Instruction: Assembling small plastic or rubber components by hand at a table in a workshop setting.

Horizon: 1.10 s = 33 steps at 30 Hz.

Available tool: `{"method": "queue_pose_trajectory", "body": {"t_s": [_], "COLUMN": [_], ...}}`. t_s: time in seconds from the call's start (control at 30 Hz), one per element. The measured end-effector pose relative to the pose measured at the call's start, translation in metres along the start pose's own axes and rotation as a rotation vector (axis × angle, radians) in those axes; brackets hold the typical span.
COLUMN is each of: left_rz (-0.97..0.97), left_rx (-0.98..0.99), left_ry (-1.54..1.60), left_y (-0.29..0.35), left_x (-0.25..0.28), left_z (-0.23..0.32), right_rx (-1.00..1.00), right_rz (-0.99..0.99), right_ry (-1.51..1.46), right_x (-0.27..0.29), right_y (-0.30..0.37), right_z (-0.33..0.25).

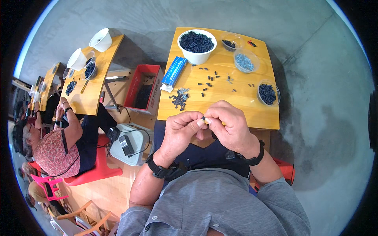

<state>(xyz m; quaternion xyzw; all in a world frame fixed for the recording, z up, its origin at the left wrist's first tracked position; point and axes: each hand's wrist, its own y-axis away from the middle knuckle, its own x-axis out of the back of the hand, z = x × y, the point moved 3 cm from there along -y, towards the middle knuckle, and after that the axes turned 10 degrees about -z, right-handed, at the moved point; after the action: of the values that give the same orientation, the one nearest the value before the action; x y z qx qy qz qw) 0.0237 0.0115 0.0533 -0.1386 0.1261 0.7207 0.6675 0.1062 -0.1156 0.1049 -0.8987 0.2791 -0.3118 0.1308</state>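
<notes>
Just off the table's near edge, my left hand (176,135) and my right hand (231,125) meet, fingertips pinched together. Between them is a small black plastic piece (203,118), mostly hidden by the thumbs and fingers. Both hands are closed on it. Beyond the left hand lies a pile of black pieces (179,103) mixed with small silvery bits (183,91). More black pieces (210,78) are scattered in the middle of the wooden table (244,108).
A white tub (197,58) of black pieces stands at the back, beside a blue box (174,71). Clear bowls hold silvery metal parts (244,61) and black pieces (267,94). Left of the table are a red carton (147,88) and a seated person (59,151) at another table.
</notes>
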Motion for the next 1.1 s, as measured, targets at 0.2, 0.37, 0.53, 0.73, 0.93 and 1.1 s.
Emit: {"method": "queue_pose_trajectory", "body": {"t_s": [0.2, 0.37, 0.53, 0.73, 0.93, 1.1], "left_rz": [0.016, 0.010, -0.023, -0.037, -0.045, -0.076], "left_rx": [0.002, 0.004, -0.017, 0.028, 0.048, 0.038], "left_ry": [0.053, 0.041, -0.019, -0.060, 0.005, 0.101], "left_y": [0.001, -0.001, -0.003, -0.005, -0.007, -0.012], "left_x": [0.002, 0.006, 0.007, 0.006, 0.008, 0.012], "left_z": [0.001, 0.005, 0.007, 0.007, 0.003, 0.005], "right_rx": [0.073, 0.010, 0.029, 0.080, 0.066, -0.120], "right_rz": [0.044, 0.060, 0.042, 0.005, -0.023, 0.001], "right_ry": [0.054, -0.064, -0.079, -0.025, -0.036, -0.267], "right_x": [-0.004, -0.005, -0.002, 0.001, 0.003, 0.002], "right_y": [-0.002, -0.005, -0.009, -0.008, -0.009, -0.010], "right_z": [0.000, 0.003, 0.008, 0.008, 0.012, 0.017]}}
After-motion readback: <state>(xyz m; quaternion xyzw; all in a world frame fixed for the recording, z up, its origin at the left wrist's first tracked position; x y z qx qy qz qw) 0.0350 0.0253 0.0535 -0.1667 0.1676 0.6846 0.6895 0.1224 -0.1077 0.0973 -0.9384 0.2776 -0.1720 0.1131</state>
